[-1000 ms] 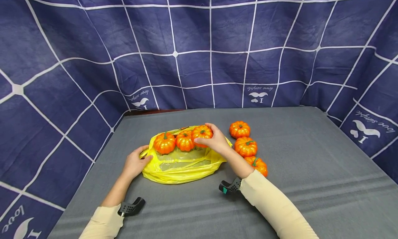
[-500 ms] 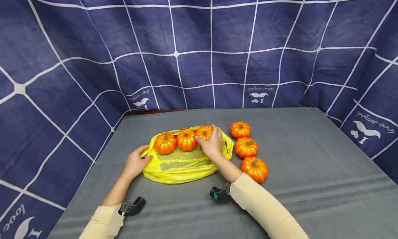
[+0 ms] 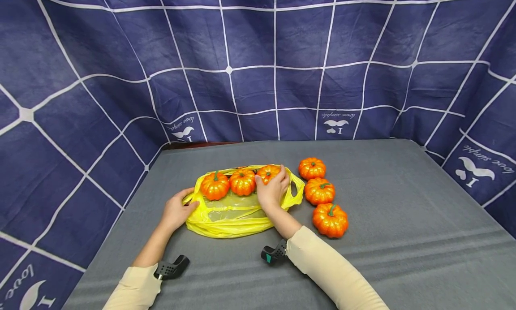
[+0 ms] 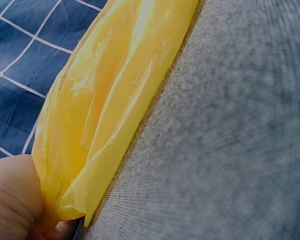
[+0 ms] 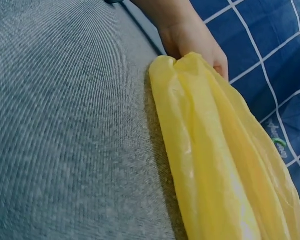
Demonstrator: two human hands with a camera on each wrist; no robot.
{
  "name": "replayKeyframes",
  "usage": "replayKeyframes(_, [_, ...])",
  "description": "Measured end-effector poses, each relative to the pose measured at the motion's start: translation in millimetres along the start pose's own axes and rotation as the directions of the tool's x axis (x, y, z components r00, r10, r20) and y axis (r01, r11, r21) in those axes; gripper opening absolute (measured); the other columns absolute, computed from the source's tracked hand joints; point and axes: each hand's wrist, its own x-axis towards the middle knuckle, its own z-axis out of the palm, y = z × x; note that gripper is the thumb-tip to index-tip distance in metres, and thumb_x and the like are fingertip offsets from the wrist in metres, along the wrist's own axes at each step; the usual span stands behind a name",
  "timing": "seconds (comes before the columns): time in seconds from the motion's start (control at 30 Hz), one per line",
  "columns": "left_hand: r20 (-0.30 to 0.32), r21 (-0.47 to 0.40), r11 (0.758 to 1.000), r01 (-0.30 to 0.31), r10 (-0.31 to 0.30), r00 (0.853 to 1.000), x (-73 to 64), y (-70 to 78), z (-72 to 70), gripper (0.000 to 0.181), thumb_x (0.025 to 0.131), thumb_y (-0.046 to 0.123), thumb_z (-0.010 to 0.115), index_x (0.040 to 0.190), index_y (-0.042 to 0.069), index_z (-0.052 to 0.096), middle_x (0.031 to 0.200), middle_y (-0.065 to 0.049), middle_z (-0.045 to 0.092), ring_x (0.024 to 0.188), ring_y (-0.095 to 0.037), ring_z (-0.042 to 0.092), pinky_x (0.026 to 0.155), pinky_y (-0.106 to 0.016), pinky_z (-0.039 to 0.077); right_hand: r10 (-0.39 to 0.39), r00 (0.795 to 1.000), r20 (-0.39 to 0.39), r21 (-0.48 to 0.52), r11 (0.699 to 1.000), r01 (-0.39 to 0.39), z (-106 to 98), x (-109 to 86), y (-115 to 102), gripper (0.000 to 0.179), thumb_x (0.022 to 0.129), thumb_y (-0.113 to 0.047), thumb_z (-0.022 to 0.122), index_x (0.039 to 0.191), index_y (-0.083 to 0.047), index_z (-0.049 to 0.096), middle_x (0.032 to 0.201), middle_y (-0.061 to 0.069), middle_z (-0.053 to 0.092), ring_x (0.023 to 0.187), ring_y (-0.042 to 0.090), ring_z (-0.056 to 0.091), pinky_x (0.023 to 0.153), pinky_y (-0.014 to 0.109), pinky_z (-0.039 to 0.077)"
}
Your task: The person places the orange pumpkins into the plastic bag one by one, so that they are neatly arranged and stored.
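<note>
A yellow plastic bag (image 3: 234, 229) lies on the grey cloth with its mouth spread upward. Inside along its far side sit two small orange pumpkins, the left pumpkin (image 3: 215, 186) and the middle pumpkin (image 3: 242, 182). My right hand (image 3: 273, 191) holds a third pumpkin (image 3: 268, 172) in the bag's right end, thumb on its near left and fingers along its right. At the opposite end, my left hand (image 3: 177, 211) pinches the bag's edge. The left wrist view shows the gathered plastic (image 4: 85, 165) at that hand's fingers.
Just right of the bag, three more pumpkins stand in a row: the far pumpkin (image 3: 312, 168), the centre pumpkin (image 3: 320, 191) and the near pumpkin (image 3: 330, 221). A blue curtain with white lines (image 3: 298, 90) hangs behind the grey table (image 3: 403, 220).
My right hand has moved slightly right and toward me, lowering its pumpkin into the bag's right end. The bag's right handle now shows beside that hand. My left hand stays put.
</note>
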Motion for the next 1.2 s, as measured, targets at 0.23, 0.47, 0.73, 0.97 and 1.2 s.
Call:
replayKeyframes(0.23, [-0.009, 0.004, 1.0, -0.014, 0.014, 1.0, -0.2, -0.3, -0.1, 0.05, 0.092, 0.01, 0.063, 0.136, -0.008, 0.048, 0.135, -0.033, 0.049, 0.125, -0.047, 0.044, 0.104, -0.057, 0.034, -0.01, 1.0, 0.005, -0.091, 0.996, 0.01, 3, -2.1, 6, 0.079, 0.086, -0.024, 0.075, 0.147, -0.003, 0.028, 0.145, 0.028, 0.024, 0.132, 0.044, 0.029, 0.107, 0.049, 0.031])
replayKeyframes(0.47, [-0.01, 0.005, 1.0, -0.022, 0.022, 1.0, 0.1, -0.1, 0.0, 0.05, 0.092, 0.01, 0.063, 0.136, -0.009, 0.048, 0.135, -0.033, 0.049, 0.125, -0.047, 0.044, 0.104, -0.057, 0.034, -0.012, 0.999, 0.034, -0.117, 0.993, 0.016, 3, -3.2, 8, 0.083, 0.086, -0.028, 0.074, 0.15, -0.005, 0.027, 0.148, 0.029, 0.021, 0.135, 0.045, 0.025, 0.108, 0.05, 0.03])
replayKeyframes(0.73, [-0.004, 0.002, 1.0, -0.017, 0.017, 1.0, -0.2, 0.1, -0.4, 0.051, 0.092, 0.01, 0.062, 0.137, -0.009, 0.047, 0.135, -0.033, 0.048, 0.126, -0.047, 0.043, 0.104, -0.057, 0.033, -0.025, 0.998, 0.063, -0.122, 0.992, 0.032, 1, -4.8, 8, 0.089, 0.08, -0.021, 0.074, 0.153, -0.009, 0.024, 0.153, 0.023, 0.015, 0.139, 0.042, 0.019, 0.108, 0.051, 0.029])
replayKeyframes(0.97, [-0.008, -0.007, 1.0, -0.022, 0.022, 1.0, -0.3, 0.9, -0.7, 0.05, 0.092, 0.01, 0.063, 0.136, -0.009, 0.048, 0.135, -0.033, 0.048, 0.125, -0.048, 0.044, 0.104, -0.057, 0.033, -0.078, 0.995, 0.06, -0.117, 0.99, 0.084, -4, -6.2, 1, 0.082, 0.079, -0.018, 0.074, 0.149, -0.008, 0.033, 0.153, 0.021, 0.018, 0.139, 0.038, 0.02, 0.108, 0.05, 0.03])
replayKeyframes(1.2, [-0.004, -0.005, 1.0, -0.013, 0.013, 1.0, 0.0, 0.5, -0.4, 0.05, 0.092, 0.011, 0.062, 0.137, -0.008, 0.048, 0.136, -0.033, 0.048, 0.127, -0.047, 0.043, 0.104, -0.057, 0.033, -0.127, 0.987, 0.096, -0.039, 0.991, 0.131, -12, -4.5, -14, 0.07, 0.082, -0.013, 0.072, 0.144, -0.005, 0.041, 0.149, 0.019, 0.029, 0.138, 0.036, 0.026, 0.11, 0.048, 0.028])
